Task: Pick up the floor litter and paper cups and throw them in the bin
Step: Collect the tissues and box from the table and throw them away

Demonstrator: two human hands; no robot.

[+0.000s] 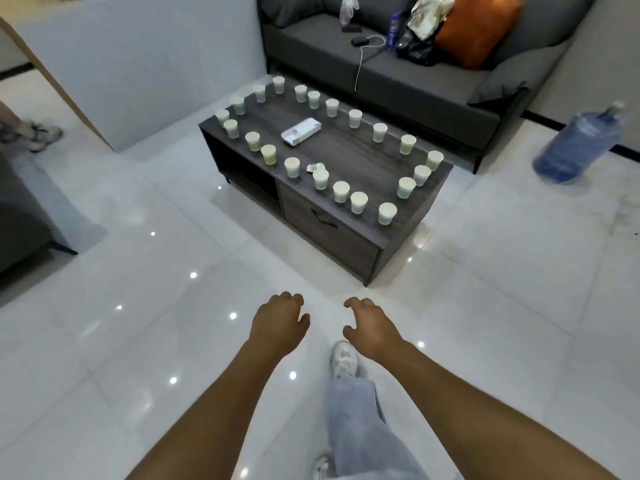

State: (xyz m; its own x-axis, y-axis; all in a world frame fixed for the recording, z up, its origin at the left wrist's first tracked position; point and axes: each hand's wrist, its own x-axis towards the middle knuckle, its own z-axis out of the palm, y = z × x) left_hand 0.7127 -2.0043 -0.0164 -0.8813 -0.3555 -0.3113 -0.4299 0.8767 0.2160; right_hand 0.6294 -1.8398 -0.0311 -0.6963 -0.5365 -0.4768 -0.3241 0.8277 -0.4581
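A grey sofa (398, 74) stands behind the dark counter (346, 147), where paper cups (387, 213) ring a white box (300, 132). A water jug (578, 147) lies right. Left hand (277, 323) and right hand (372, 327) hover, fingers loosely curled, holding nothing.

This is a living room or lounge. A dark grey sofa (398, 74) with an orange cushion (478, 27) stands behind a low dark wood coffee table (346, 154), ringed with paper cups (387, 213), on glossy white floor tiles (138, 323). A blue water-cooler bottle (576, 143) stands nearby.
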